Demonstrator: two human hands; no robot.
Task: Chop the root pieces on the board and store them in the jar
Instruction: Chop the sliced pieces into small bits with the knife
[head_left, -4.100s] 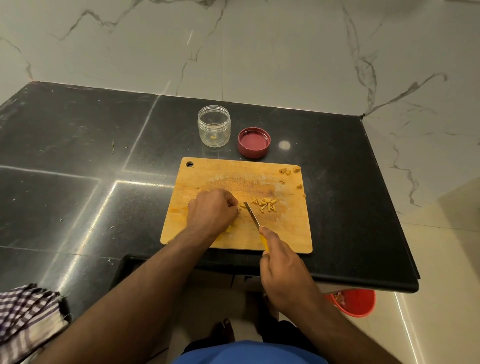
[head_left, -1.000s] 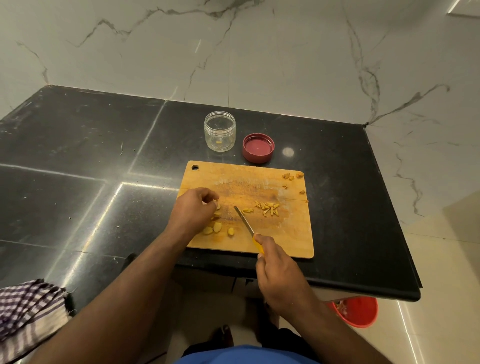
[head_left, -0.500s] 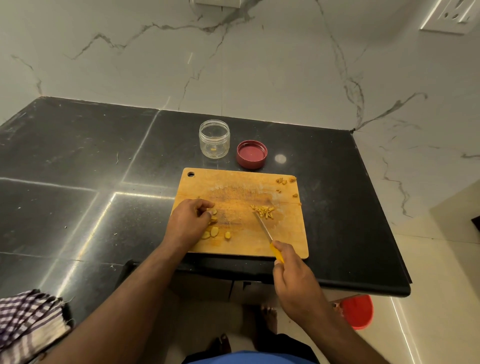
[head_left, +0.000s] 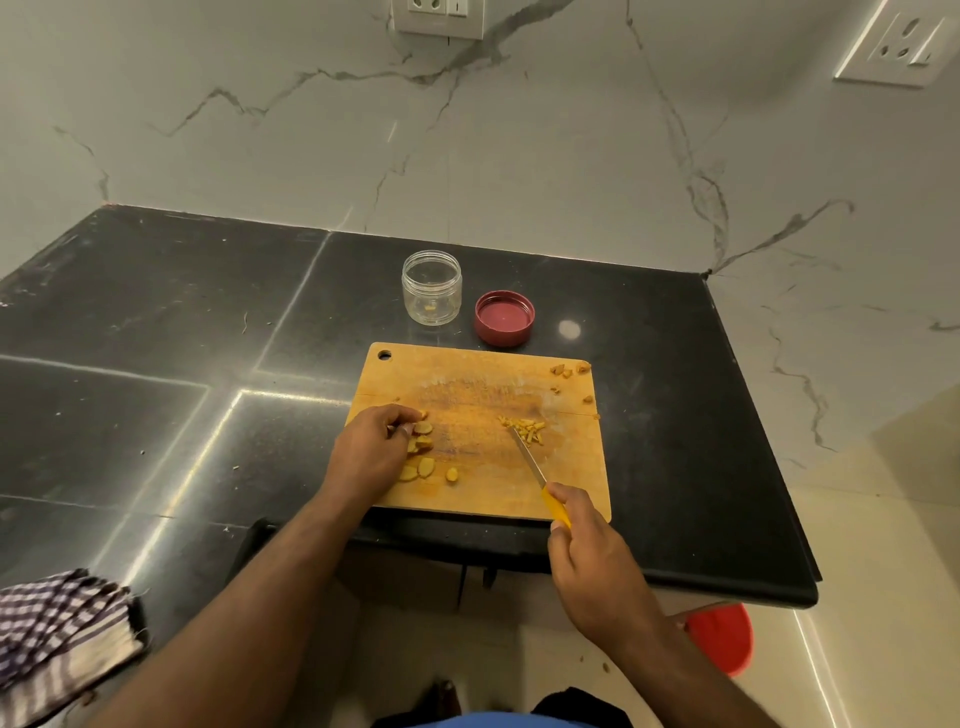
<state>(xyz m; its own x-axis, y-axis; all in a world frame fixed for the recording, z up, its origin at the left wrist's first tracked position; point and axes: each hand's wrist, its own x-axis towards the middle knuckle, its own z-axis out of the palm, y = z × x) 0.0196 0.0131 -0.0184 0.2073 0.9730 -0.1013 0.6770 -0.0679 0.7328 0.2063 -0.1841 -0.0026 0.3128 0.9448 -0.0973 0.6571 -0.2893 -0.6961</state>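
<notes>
**Hazards at the slicing stage: finger contact, scatter, board shift**

I am gripping the knife (head_left: 530, 460) by its yellow handle with my right hand (head_left: 589, 545), fingers curled round it, at the lower right of the cutting board (head_left: 467, 379). The blade is angling up and left, its tip resting at the heap of chopped strips (head_left: 525, 431) right of the board's centre. My left hand (head_left: 366, 457) is lying at the board's left edge, fingertips curled over and touching the uppermost of the root slices (head_left: 422, 451); whether it is actually pinching one I cannot tell.

Risks I am judging from this layout:

- Cut to the fingers. The slices are small and flat, so my left fingertips are sitting close to wherever the blade must come down. A slice sliding under pressure would draw them into the edge.
- Scatter. Stray bits (head_left: 569, 370) are already lying at the board's upper right corner. A hard chop could flick more onto the dark bench (head_left: 182, 322) or the floor.
- Board shift. The board's near edge is lying close to the bench's front edge; sideways force could nudge it outward.
- Spill on transfer. The jar (head_left: 431, 287) is standing open above the board in the frame, beside its red lid (head_left: 504, 318), nearly empty. Its mouth is narrow; scraping in a large heap at once could miss it or tip it.
</notes>
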